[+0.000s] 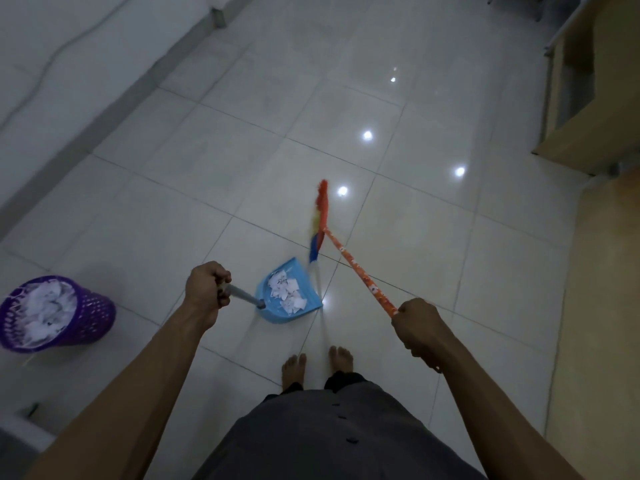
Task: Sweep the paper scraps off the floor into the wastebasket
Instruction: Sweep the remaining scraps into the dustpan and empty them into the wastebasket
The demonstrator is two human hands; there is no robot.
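Left hand [207, 288] fisted round the grey handle [242, 295] of the blue plastic dustpan [277, 315]; right hand [419, 323] grips the orange broom stick [360, 275]. White paper scraps [285, 292] lie in the pan. Purple lattice wastebasket [90, 317] stands well left of the dustpan; I judge the left arm nearer.
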